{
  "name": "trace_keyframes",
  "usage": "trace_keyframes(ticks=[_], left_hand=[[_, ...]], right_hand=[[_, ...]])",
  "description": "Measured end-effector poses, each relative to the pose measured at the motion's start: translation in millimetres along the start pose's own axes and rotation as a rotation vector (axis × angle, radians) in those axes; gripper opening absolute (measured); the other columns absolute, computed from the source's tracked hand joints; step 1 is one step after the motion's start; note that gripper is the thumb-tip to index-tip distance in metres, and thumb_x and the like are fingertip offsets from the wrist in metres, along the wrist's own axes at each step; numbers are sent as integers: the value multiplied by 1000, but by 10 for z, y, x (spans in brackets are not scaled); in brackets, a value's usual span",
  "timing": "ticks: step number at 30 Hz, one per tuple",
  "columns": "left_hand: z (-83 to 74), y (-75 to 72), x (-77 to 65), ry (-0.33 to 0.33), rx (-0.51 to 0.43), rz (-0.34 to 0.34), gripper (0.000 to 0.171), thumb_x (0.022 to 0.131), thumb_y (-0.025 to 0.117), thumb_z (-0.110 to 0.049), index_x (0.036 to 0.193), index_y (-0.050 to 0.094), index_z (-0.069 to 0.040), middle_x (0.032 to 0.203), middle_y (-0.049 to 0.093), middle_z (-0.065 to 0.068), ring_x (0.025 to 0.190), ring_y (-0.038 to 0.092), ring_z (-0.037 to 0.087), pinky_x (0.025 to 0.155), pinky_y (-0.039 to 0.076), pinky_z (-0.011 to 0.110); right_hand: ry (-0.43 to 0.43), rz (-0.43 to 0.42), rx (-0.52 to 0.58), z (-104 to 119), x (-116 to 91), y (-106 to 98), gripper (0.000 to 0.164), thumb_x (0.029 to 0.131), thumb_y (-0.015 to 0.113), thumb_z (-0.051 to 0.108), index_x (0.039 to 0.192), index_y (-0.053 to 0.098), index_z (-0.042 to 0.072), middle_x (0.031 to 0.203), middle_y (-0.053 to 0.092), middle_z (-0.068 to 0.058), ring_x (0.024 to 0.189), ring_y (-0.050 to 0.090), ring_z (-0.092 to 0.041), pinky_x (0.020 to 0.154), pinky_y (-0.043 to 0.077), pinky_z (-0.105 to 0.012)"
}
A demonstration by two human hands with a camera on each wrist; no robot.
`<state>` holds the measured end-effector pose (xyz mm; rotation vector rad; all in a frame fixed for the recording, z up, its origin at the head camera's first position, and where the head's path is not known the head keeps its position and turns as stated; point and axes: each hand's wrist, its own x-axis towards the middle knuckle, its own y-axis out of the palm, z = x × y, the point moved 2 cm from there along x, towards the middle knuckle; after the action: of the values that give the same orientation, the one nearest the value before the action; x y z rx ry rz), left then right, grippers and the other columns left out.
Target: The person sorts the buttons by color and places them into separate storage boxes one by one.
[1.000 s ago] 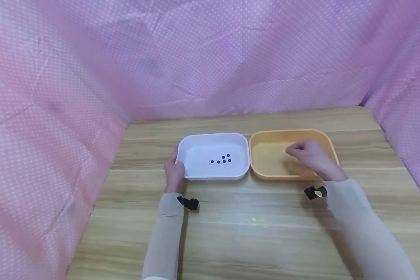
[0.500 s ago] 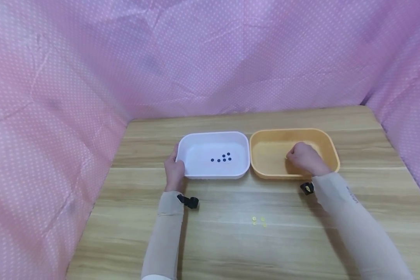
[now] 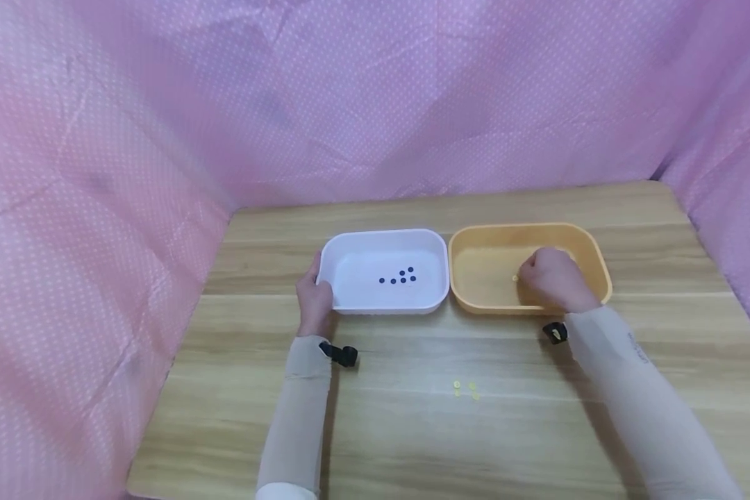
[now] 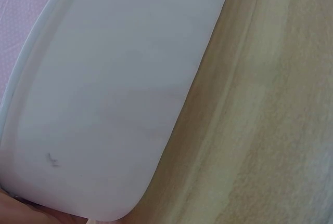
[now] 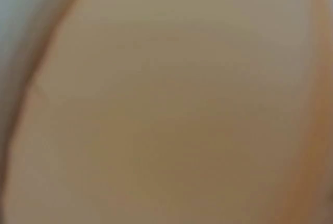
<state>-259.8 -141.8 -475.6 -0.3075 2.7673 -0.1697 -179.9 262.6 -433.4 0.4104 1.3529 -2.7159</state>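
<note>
A white tray (image 3: 384,306) holds several dark buttons (image 3: 403,280). My left hand (image 3: 314,300) grips its left end; in the left wrist view the tray's outer wall (image 4: 114,78) fills much of the picture, and part of the hand (image 4: 26,211) shows at the bottom left. Inside the orange tray (image 3: 475,257), my right hand (image 3: 556,278) is low with curled fingers. Just left of its fingertips a small yellow button (image 3: 515,278) lies on the tray floor, seemingly apart from them. The undersides of those fingers are hidden. The blurred right wrist view shows only the orange tray (image 5: 182,104).
Several yellow buttons (image 3: 457,385) lie on the wooden table (image 3: 400,430) in front of the trays. The trays stand side by side, nearly touching. Pink dotted cloth (image 3: 350,104) hangs behind and on both sides. Black wrist cameras (image 3: 347,356) are strapped to both wrists.
The right hand has lowered the yellow button to the orange tray's floor and drawn slightly right of it. The left hand keeps its hold on the white tray.
</note>
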Motion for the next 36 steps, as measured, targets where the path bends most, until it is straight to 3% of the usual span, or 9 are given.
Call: trace_keyframes(ticks=[5, 9, 14, 20, 22, 25, 29, 36], left_hand=[[-21, 8, 6, 33, -38, -4, 68, 88, 34, 14, 146, 44, -19, 153, 37, -8, 140, 31, 10, 111, 32, 27], [-33, 19, -27, 30, -38, -10, 72, 84, 34, 17, 146, 44, -19, 153, 37, -9, 140, 30, 10, 111, 32, 25], [-29, 23, -42, 55, -32, -13, 74, 81, 35, 19, 145, 44, -15, 152, 38, -6, 139, 31, 10, 111, 31, 25], [-24, -2, -34, 73, 53, -28, 73, 82, 35, 17, 146, 43, -17, 153, 36, -7, 140, 29, 12, 114, 27, 29], [-29, -4, -34, 72, 35, -30, 74, 82, 35, 18, 146, 43, -17, 153, 36, -7, 141, 29, 13, 114, 27, 29], [-30, 0, -38, 50, -26, -25, 73, 83, 36, 18, 146, 43, -18, 153, 36, -6, 140, 30, 12, 112, 30, 27], [-32, 4, -46, 43, -56, -17, 70, 85, 36, 18, 146, 42, -16, 153, 37, -4, 139, 32, 11, 111, 32, 27], [-37, -5, -39, 67, -35, -20, 69, 84, 35, 16, 146, 43, -14, 152, 38, -3, 138, 33, 11, 112, 31, 27]], right_hand=[[-24, -21, 48, 179, -172, -115, 32, 96, 48, 21, 102, 68, -4, 99, 68, -20, 75, 58, -25, 72, 48, -41], [-45, -4, 62, 308, -355, -126, 33, 98, 51, 28, 107, 67, 0, 88, 66, -12, 68, 52, -21, 61, 44, -34], [-127, 23, 107, 496, -610, 0, 28, 98, 56, 26, 105, 68, 2, 78, 62, -3, 63, 49, -16, 55, 44, -30], [-263, 150, 75, 703, -889, 427, 7, 90, 65, 13, 93, 70, 9, 76, 63, 4, 67, 53, -11, 60, 48, -28], [-265, 201, 30, 727, -940, 600, 1, 88, 67, 13, 88, 68, 13, 72, 59, 7, 65, 51, -10, 60, 47, -29], [-264, 261, -33, 736, -983, 823, 8, 86, 70, 17, 81, 65, 17, 69, 57, 10, 64, 50, -9, 63, 47, -30], [-326, 254, -105, 730, -1024, 999, 13, 82, 74, 18, 77, 62, 17, 69, 54, 12, 65, 48, -8, 64, 46, -30], [-406, 233, -136, 748, -1061, 1100, 16, 79, 74, 13, 74, 59, 17, 69, 53, 12, 65, 48, -8, 62, 45, -29]])
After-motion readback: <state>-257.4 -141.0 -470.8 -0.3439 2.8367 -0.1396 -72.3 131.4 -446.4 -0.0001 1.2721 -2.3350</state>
